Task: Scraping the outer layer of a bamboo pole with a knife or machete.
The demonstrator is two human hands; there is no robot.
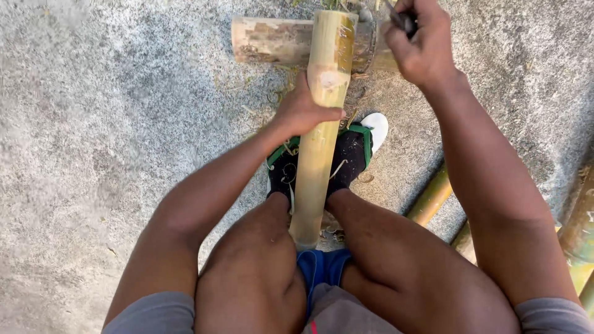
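The ground [111, 124] is rough grey concrete with tiny light specks. A short wooden block [272, 40] lies flat on it at the top. Close below the block, a few thin dry shavings [281, 93] are scattered on the concrete. Further below the block, two feet in black socks with green edges [346, 154] rest on the ground, and a white shoe tip [376, 127] peeks out beside them. Far down and to the right of the block, some bamboo poles [433, 198] lie on the ground.
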